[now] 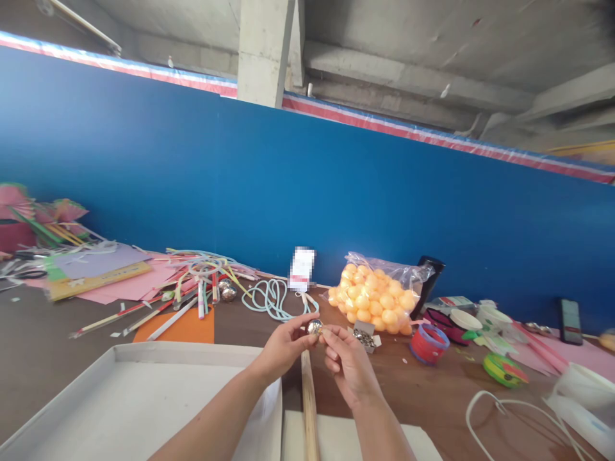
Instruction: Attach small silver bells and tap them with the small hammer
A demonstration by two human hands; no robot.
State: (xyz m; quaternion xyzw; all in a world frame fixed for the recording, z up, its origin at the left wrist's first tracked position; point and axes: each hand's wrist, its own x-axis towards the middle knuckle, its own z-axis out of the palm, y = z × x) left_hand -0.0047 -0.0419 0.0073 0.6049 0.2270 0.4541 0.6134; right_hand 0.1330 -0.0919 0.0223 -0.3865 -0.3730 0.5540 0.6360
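Note:
A shiny silver ball (314,327) is pinched between the thumb and fingers of my left hand (281,349). My right hand (350,365) is closed at the ball's right side, its thumb and forefinger pressed together. What those fingertips hold, if anything, is too small to tell. Below the ball a wooden stick (309,403) runs toward me between my forearms. Just behind my right hand, a small open box (366,336) contains little metal pieces.
A clear bag of orange balls (375,298) lies behind my hands, left of a red and blue tape roll (429,344). A white tray (182,390) fills the front left. Coiled light-blue cord (271,299), paper strips, and a blue partition (307,186) lie beyond.

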